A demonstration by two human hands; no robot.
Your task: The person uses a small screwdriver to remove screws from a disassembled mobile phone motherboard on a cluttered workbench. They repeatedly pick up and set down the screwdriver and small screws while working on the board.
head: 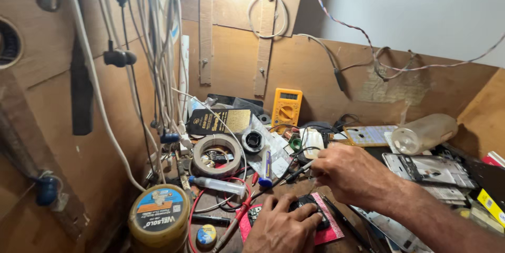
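Only one view is given, taken from a camera worn on the head. The cluttered wooden bench [294,184] is looked down on at a slant from close above, facing the brown board back wall [315,69]. The hands are caught at the lower edge, the boarded side wall [63,142] fills the left, and a pale plastered wall [421,6] shows at upper right.

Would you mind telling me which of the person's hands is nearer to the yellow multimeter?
Right. The right hand sits below and right of the yellow multimeter, holding a dark probe. The left hand lies lower, at the bench's near edge.
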